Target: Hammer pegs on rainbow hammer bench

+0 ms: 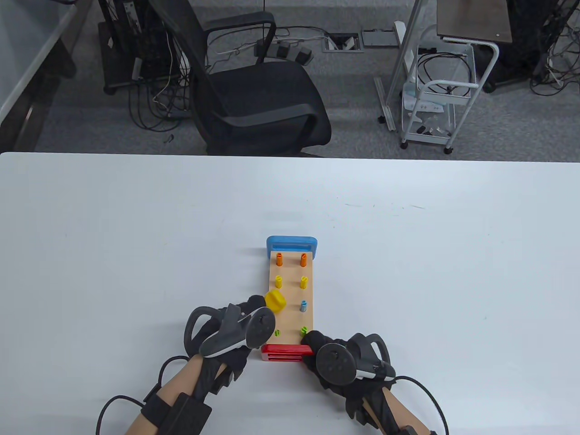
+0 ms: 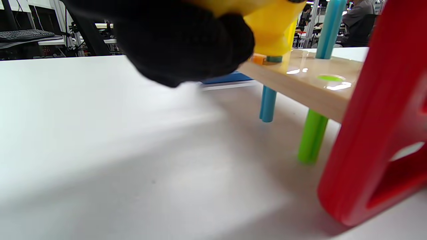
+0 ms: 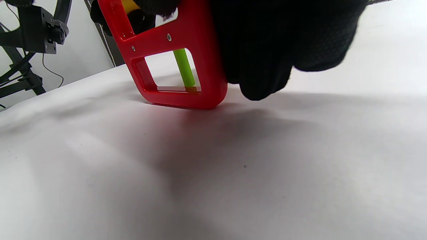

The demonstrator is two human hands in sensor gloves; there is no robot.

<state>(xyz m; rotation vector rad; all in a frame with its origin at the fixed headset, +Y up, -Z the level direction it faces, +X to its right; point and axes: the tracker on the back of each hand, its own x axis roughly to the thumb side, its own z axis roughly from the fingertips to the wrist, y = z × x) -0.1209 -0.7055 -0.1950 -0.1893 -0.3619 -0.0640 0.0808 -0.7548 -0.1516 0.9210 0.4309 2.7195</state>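
The hammer bench (image 1: 291,299) lies lengthwise on the white table, blue end (image 1: 292,244) far, red end (image 1: 286,353) near. Orange, yellow, blue and green pegs stand in two rows. My left hand (image 1: 253,312) grips a yellow hammer (image 1: 275,301), whose head rests on the left blue peg (image 2: 268,103); that peg and the left green peg (image 2: 312,136) sit pushed down through the board. My right hand (image 1: 317,344) holds the red end at its right corner, seen close in the right wrist view (image 3: 186,50). The right blue peg (image 1: 303,306) stands tall.
A black office chair (image 1: 258,99) and a white cart (image 1: 435,104) stand beyond the table's far edge. The white table (image 1: 136,253) stretches wide on both sides of the bench.
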